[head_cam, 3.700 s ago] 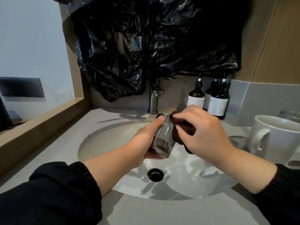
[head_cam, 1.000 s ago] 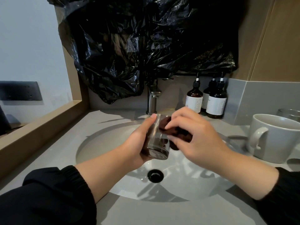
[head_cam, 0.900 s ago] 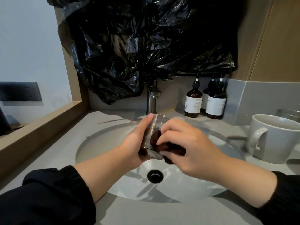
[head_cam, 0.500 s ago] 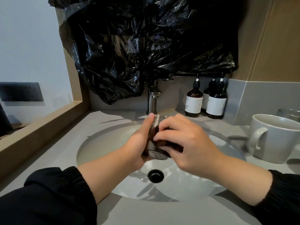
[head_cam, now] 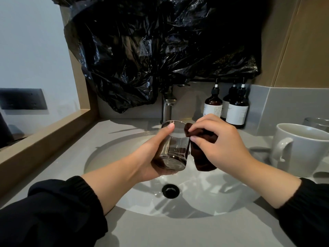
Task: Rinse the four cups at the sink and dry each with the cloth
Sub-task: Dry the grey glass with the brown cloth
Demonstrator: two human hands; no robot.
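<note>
Two hands' fingers (head_cam: 168,126) grip glass (head_cam: 171,150), cloth (head_cam: 202,150).

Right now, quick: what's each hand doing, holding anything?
Left hand: closed around the glass cup over the sink.
Right hand: closed on the dark cloth, beside the cup.

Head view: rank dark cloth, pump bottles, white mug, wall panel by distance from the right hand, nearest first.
From the right hand:
1. Dark cloth: pinched in that hand, beside the glass.
2. Pump bottles: just behind it, at the back wall.
3. White mug: on the counter to its right.
4. Wall panel: far left, past the wooden ledge.
</note>
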